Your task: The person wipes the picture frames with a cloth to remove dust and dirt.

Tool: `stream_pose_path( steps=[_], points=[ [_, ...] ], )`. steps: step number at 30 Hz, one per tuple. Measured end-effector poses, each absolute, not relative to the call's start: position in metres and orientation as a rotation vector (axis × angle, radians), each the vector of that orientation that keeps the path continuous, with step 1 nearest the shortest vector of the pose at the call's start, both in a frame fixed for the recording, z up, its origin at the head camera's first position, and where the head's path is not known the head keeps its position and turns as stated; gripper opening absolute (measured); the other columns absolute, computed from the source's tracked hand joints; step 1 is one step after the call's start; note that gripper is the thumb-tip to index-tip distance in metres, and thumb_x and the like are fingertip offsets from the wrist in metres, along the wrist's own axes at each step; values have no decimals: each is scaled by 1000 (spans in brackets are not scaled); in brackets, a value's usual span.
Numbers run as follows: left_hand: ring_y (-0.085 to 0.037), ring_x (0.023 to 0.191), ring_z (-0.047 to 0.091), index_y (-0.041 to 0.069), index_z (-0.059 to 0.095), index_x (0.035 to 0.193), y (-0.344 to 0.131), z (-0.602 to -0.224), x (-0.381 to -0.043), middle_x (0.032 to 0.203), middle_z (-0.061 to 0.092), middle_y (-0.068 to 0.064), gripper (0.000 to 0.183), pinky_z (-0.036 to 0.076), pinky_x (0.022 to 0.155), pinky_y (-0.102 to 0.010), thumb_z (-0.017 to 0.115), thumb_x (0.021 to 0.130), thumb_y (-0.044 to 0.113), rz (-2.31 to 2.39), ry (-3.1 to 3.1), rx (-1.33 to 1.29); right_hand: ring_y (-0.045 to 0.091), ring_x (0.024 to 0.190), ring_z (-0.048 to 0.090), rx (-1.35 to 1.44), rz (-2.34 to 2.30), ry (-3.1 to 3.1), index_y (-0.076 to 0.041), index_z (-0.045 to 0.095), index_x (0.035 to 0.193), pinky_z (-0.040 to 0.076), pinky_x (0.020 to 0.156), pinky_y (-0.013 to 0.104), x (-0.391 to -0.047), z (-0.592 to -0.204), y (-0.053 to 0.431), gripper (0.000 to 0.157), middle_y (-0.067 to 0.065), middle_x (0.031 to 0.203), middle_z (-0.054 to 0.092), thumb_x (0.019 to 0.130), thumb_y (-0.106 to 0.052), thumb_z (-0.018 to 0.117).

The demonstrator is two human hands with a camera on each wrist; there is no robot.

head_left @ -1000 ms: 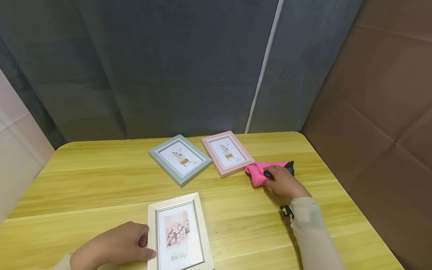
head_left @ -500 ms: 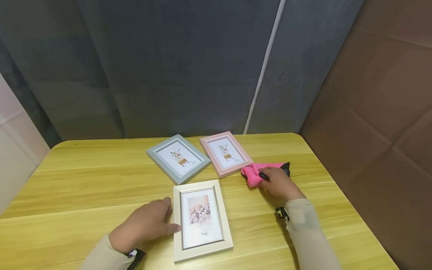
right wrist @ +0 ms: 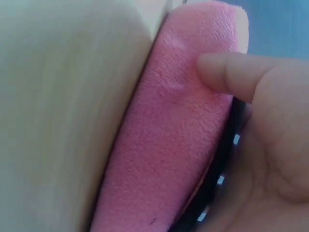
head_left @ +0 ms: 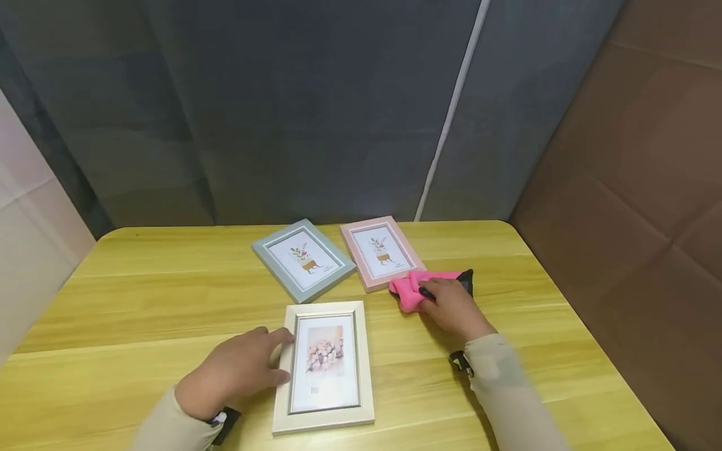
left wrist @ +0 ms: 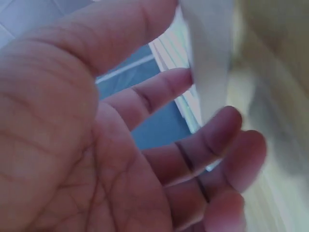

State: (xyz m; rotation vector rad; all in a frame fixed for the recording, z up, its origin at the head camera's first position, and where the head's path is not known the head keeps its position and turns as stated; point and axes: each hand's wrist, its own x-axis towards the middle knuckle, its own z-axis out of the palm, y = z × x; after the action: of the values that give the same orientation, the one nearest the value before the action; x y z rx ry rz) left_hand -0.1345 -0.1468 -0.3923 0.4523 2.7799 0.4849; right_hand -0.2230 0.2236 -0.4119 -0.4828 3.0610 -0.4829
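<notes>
My left hand (head_left: 239,369) reaches the left side of a cream photo frame (head_left: 321,421), which lies flat with a flower picture in it. Its index fingertip and thumb touch the frame's side, the other fingers loosely bent off it in the left wrist view. My right hand (head_left: 454,307) grips a folded pink plush cloth (head_left: 403,295) with black parts at its edge. In the right wrist view the thumb presses into the pink pile (right wrist: 164,125). The cloth overlaps the lower right corner of a pink photo frame (head_left: 356,258).
A grey-blue photo frame (head_left: 276,270) lies slanted left of the pink one, just beyond the cream frame. All rest on a yellow wood-grain table (head_left: 141,300). Dark grey cloth (head_left: 316,113) hangs along the back edge, with a brown panel (head_left: 632,169) on the right.
The cream frame and my left hand have moved right and farther from me, toward the other frames. My right hand has shifted slightly left with the pink cloth.
</notes>
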Motion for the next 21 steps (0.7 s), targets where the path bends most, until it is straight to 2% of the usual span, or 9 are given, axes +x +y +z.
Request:
stream_pose_path(
  steps=[3, 6, 9, 13, 18, 21],
  points=[
    [-25, 91, 64, 16, 64, 124, -154, -389, -137, 106, 67, -9, 59, 52, 76, -49, 87, 73, 34, 433, 2787, 409, 40, 129, 48, -512, -496, 3049, -5, 62, 135, 33, 111, 51, -219, -413, 207, 45, 17, 137, 58, 94, -23, 68],
    [-25, 88, 63, 13, 65, 120, -161, -388, -139, 104, 68, -9, 58, 52, 74, -49, 89, 71, 31, 402, 2797, 368, 38, 131, 46, -551, -508, 3027, -8, 62, 136, 33, 112, 49, -216, -411, 196, 46, 15, 140, 56, 95, -27, 68],
    [-20, 76, 56, 9, 64, 112, -164, -388, -140, 88, 65, -5, 52, 49, 67, -43, 89, 71, 26, 425, 2790, 382, 34, 131, 49, -584, -534, 3008, -9, 64, 134, 34, 112, 47, -214, -407, 196, 44, 13, 137, 58, 95, -28, 69],
    [-18, 69, 49, 7, 59, 102, -156, -391, -138, 74, 55, 1, 43, 45, 65, -39, 88, 73, 21, 538, 2763, 477, 30, 121, 58, -582, -551, 2990, -7, 68, 125, 40, 107, 46, -215, -403, 212, 37, 12, 125, 66, 93, -26, 70],
    [-16, 76, 53, 5, 62, 108, -133, -399, -135, 83, 60, 1, 45, 48, 73, -41, 87, 76, 25, 672, 2780, 590, 36, 118, 59, -446, -513, 3016, -2, 65, 128, 41, 105, 51, -221, -399, 242, 39, 18, 124, 65, 92, -16, 70],
    [-20, 90, 61, 0, 63, 119, -122, -403, -135, 100, 66, -5, 52, 51, 85, -44, 84, 80, 29, 692, 2817, 692, 40, 117, 58, -397, -471, 3041, 1, 62, 129, 42, 103, 54, -223, -399, 253, 40, 22, 124, 63, 91, -8, 68]
  ],
)
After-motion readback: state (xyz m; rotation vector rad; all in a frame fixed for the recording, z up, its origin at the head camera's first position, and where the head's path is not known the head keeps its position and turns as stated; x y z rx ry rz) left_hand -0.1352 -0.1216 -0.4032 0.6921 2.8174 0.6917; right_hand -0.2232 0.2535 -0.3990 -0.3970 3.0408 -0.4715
